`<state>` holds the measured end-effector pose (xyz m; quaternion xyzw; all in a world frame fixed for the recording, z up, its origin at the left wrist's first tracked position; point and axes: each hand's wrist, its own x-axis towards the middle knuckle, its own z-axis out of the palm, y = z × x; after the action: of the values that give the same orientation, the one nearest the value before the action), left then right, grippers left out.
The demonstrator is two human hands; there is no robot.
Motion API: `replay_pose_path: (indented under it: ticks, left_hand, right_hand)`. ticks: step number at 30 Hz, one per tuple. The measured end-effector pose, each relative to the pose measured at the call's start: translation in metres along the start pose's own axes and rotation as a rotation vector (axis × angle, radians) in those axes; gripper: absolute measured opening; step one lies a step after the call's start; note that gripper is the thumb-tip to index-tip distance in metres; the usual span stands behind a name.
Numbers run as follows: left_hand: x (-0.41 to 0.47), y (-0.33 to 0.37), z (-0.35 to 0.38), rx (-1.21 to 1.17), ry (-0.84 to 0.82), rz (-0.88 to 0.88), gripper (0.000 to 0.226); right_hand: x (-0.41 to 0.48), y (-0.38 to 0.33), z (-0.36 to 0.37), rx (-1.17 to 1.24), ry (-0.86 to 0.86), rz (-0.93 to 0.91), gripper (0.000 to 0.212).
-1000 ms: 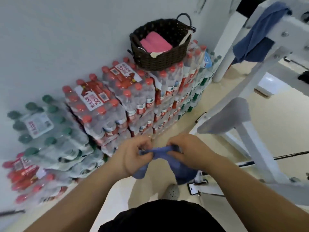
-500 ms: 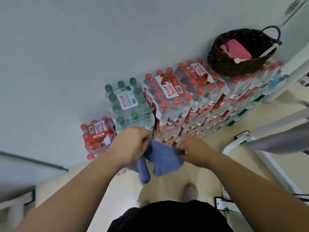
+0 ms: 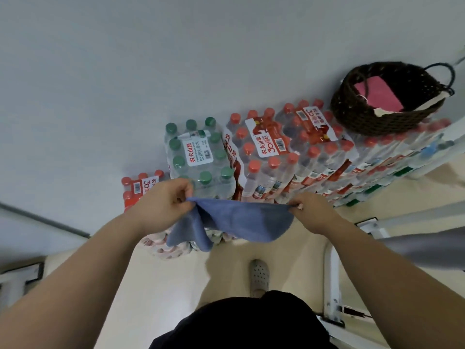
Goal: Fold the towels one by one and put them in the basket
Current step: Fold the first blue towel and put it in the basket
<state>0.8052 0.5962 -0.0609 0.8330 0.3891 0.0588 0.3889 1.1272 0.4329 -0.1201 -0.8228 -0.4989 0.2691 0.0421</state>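
The person stands facing stacked packs of bottled water (image 3: 271, 152) against the wall, holding a blue towel (image 3: 239, 222) up in the air at waist height. The left hand (image 3: 166, 200) pinches one top corner between thumb and curled fingers. The right hand (image 3: 312, 210) pinches the opposite corner, so the upper edge runs nearly straight between them. Below that edge the cloth sags, and on the left side a flap hangs doubled and twisted rather than flat.

I'd say the first fold is about to be made. To do it cleanly, the top edge wants a little more tension and a light shake so the twisted flap drops open. Then the two pinched corners can meet squarely, halving the towel, with the hanging corners lined up before the next fold.

The dark wicker basket (image 3: 377, 122) sits on top of the bottle packs, up to the right and well apart from the hands. A folded pink towel (image 3: 380, 94) already lies inside it.
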Motion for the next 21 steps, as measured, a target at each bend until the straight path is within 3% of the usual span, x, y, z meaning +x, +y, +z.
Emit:
replay_pose_path:
  ticks: [4, 8, 13, 16, 21]
  left_hand:
    - [0.022, 0.014, 0.013, -0.056, 0.11, -0.114, 0.015]
    - [0.043, 0.037, 0.027, 0.041, 0.34, -0.286, 0.015]
    - [0.063, 0.062, 0.051, -0.43, 0.461, -0.463, 0.014]
    - [0.072, 0.075, 0.06, -0.55, 0.464, -0.512, 0.02]
    - [0.089, 0.085, 0.062, -0.12, 0.401, -0.593, 0.03]
  right_hand:
    - [0.015, 0.016, -0.025, 0.2, 0.119, -0.074, 0.016]
    - [0.027, 0.033, -0.058, 0.344, 0.193, -0.124, 0.015]
    - [0.05, 0.056, -0.103, 0.452, 0.239, -0.209, 0.013]
    - [0.066, 0.069, -0.126, 0.419, 0.256, -0.253, 0.013]
    - [0.087, 0.083, -0.147, 0.35, 0.271, -0.24, 0.015]
